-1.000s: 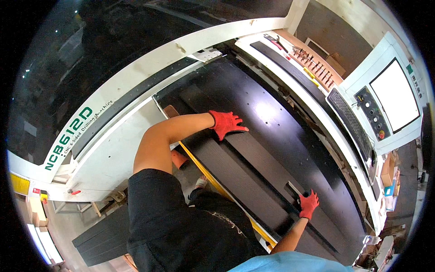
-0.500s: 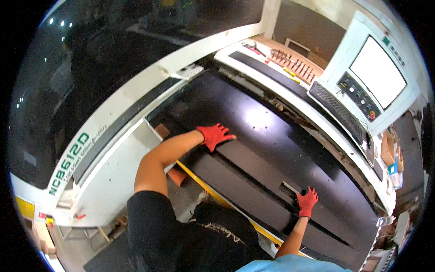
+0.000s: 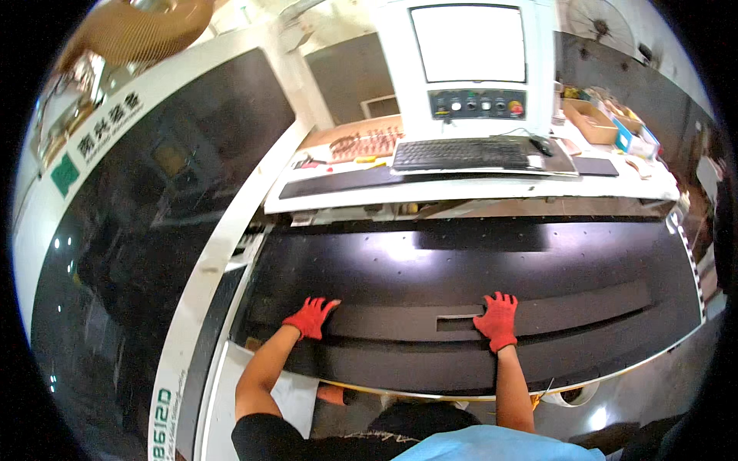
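A long dark panel [image 3: 384,323] lies flat on the black tabletop [image 3: 330,257], a rectangular cutout [image 3: 455,325] near its middle. At the panel's left end rests my left hand [image 3: 309,318], in a red glove, fingers spread and thumb toward the panel. My right hand [image 3: 498,321], gloved the same way, presses flat beside the cutout and covers its right end. Its fingers are apart and point away from me. Nearer to me, across a dark gap, lies another dark strip [image 3: 415,366] along the front edge.
Behind the tabletop, a white ledge [image 3: 338,201] carries a keyboard [image 3: 461,154], a mouse [image 3: 540,144] and a rack of tool bits [image 3: 369,144]. Above stands a control cabinet with a lit screen [image 3: 469,44]. A large machine hood [image 3: 146,223] rises at left. Boxes [image 3: 590,121] sit at right.
My view has swung to the right and up, so the tabletop appears more level. Both hands stay at about the same places on the panel.
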The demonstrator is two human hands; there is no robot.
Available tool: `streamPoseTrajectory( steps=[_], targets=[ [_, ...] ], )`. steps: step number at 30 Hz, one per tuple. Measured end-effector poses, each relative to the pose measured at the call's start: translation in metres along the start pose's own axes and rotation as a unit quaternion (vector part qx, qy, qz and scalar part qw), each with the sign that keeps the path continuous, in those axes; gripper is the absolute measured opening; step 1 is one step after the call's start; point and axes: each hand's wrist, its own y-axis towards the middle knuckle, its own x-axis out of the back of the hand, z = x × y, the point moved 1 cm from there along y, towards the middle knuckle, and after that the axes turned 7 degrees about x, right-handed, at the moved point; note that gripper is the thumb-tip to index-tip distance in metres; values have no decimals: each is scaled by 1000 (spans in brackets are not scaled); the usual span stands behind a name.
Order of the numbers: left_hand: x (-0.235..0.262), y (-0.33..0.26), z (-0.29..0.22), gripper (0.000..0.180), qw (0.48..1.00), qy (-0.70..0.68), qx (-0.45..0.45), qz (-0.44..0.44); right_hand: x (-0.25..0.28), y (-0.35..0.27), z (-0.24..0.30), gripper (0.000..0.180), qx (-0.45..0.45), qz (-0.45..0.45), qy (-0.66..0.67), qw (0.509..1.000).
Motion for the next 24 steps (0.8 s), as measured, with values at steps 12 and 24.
streamPoseTrajectory(
  steps=[12,24],
  targets=[
    [-1,-2,-10,137,998,-38,-5,-56,-14,0,-13,69,11,-29,-32,999],
    [-42,22,7,148,998,-36,8,-41,-19,7,-8,88,-33,47,-107,993]
  ],
)
